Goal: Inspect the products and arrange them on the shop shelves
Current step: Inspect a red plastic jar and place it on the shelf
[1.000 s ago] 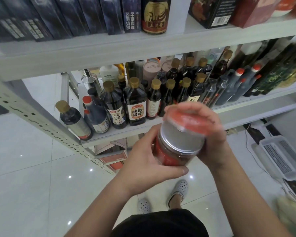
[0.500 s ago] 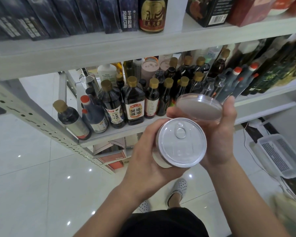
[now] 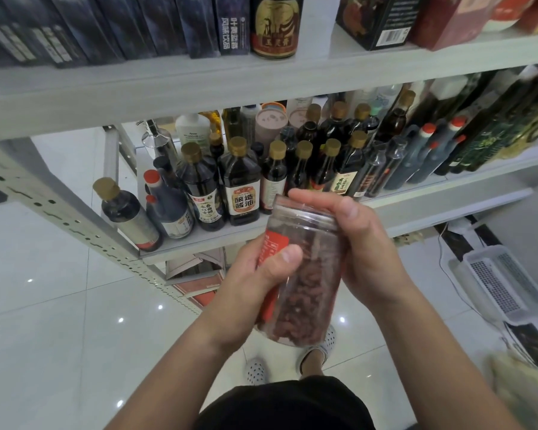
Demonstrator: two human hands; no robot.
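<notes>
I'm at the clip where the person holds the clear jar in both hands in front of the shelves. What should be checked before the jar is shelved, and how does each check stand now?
1. Grip on the body: ok. The left hand wraps round the jar.
2. Lid seated: cannot tell. The right hand curls over the lid and hides its top.
3. Contents visible: ok. Reddish-brown pieces show through the clear wall.
4. Jar upright: not ok. It is tipped, with its top toward the shelves.
5. Free spot: ok. The upper shelf shows a bare gap. The lower shelf is crowded with bottles.
</notes>
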